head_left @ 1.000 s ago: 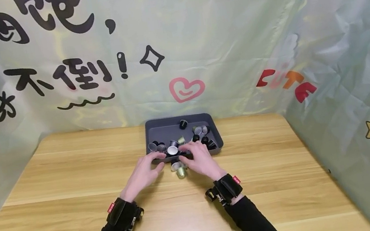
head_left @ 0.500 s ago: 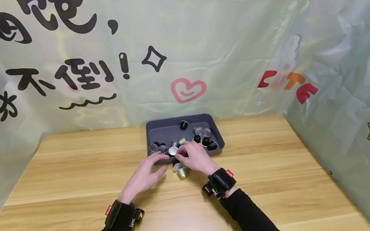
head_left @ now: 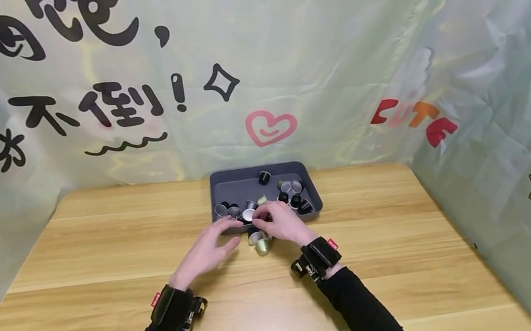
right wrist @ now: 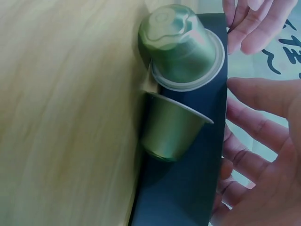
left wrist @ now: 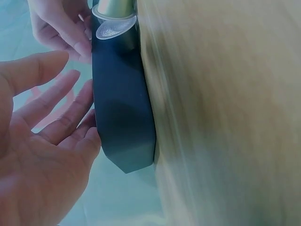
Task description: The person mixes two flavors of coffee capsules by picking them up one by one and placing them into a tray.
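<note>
A dark grey tray (head_left: 236,179) holds several coffee capsules, among them a white-topped capsule (head_left: 249,215) near its front wall. My right hand (head_left: 282,223) reaches over that wall, thumb and index finger drawn close together beside the white-topped capsule. Its fingertips are partly hidden behind the wall in the right wrist view, and I cannot tell whether they pinch a capsule. My left hand (head_left: 208,250) lies at the front rim, fingers extended and thumb apart, holding nothing. Outside the tray's front wall, a light green capsule (right wrist: 176,47) and an olive-green capsule (right wrist: 174,127) lie on the table.
The tray stands near the back edge of the wooden table (head_left: 113,322). A printed cloth backdrop (head_left: 322,64) rises behind the table and along its sides. One black capsule (head_left: 264,177) lies towards the back of the tray, and others (head_left: 305,206) gather at its right.
My right hand has shifted slightly left, and its thumb and index finger have come closer together at the front rim. The left hand has stayed nearly still.
</note>
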A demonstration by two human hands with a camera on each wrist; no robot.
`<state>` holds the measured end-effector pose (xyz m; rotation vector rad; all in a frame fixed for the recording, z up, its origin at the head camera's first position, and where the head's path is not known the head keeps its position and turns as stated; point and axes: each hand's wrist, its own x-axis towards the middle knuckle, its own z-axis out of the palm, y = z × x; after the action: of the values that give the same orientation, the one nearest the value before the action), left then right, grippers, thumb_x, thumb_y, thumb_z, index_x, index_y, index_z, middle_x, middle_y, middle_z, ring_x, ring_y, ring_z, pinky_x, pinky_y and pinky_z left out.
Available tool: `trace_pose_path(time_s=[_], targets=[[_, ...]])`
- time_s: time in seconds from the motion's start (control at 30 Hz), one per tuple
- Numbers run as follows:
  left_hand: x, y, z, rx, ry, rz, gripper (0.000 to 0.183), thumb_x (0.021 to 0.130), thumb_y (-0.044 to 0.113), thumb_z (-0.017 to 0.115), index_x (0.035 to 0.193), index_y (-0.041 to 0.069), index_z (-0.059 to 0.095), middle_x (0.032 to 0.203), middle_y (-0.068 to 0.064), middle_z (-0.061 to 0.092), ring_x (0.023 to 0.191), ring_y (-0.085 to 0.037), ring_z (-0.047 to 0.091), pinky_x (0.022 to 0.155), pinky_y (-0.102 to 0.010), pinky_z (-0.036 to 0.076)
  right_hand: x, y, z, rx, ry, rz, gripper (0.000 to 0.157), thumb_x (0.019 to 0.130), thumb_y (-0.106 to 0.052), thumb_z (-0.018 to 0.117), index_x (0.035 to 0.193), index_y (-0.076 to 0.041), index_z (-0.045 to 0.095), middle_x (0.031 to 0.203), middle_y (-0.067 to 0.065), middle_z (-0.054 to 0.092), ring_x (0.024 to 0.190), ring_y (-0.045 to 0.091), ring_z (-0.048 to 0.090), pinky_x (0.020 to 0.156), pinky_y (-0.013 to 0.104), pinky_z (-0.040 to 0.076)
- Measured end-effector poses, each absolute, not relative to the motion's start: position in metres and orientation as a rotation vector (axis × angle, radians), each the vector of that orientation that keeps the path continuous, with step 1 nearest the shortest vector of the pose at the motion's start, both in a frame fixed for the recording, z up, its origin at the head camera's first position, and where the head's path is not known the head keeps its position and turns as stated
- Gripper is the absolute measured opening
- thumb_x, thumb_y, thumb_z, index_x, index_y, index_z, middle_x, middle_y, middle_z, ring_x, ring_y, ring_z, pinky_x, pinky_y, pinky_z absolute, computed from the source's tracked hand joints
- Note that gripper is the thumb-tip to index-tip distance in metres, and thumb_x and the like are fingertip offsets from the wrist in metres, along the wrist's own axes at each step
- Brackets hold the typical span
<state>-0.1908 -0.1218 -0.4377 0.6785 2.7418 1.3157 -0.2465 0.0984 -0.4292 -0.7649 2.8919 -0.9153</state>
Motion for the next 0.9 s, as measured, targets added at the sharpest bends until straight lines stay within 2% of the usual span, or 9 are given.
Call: trace_pose_path(time_s=[0.37,0.6,0.8,0.9], targets=[[-0.192,-0.120,-0.437,0.685,2.737,1.319,0.037,0.096,0.014,0.064,0.133,0.006,0.062,0.153,-0.025,0.045,0.146,-0.045,0.037,0.120,-0.066,0.026,-0.246,0.107,-0.431,-0.732,2.953,-0.937,0.018,0.095,-0.022,0.066,0.105,-0.012,0.076,0.097,0.005,0.071,0.095,0.021,0.064,0.086,0.037,0.050],[-0.193,-0.121,-0.437,0.664,2.733,1.303,0.038,0.096,0.016,0.064,0.134,0.009,0.061,0.155,-0.024,0.043,0.147,-0.044,0.036,0.120,-0.067,0.025,-0.239,0.114,-0.434,-0.738,3.002,-0.990,0.019,0.096,-0.020,0.066,0.108,-0.010,0.076,0.106,0.008,0.073,0.104,0.029,0.061,0.098,0.048,0.045],[-0.193,-0.121,-0.438,0.668,2.740,1.305,0.038,0.096,0.016,0.064,0.133,0.008,0.062,0.153,-0.024,0.047,0.147,-0.044,0.036,0.121,-0.067,0.025,-0.228,0.116,-0.438,-0.854,3.128,-1.020,0.008,0.090,-0.018,0.074,0.095,-0.013,0.074,0.092,0.004,0.065,0.094,0.024,0.052,0.090,0.044,0.042],[-0.192,-0.121,-0.437,0.671,2.742,1.314,0.037,0.096,0.015,0.065,0.132,0.007,0.062,0.152,-0.024,0.048,0.147,-0.044,0.036,0.121,-0.066,0.025,-0.223,0.114,-0.437,-0.951,3.186,-0.950,0.007,0.087,-0.019,0.077,0.088,-0.013,0.074,0.084,0.001,0.062,0.087,0.020,0.049,0.085,0.040,0.041]])
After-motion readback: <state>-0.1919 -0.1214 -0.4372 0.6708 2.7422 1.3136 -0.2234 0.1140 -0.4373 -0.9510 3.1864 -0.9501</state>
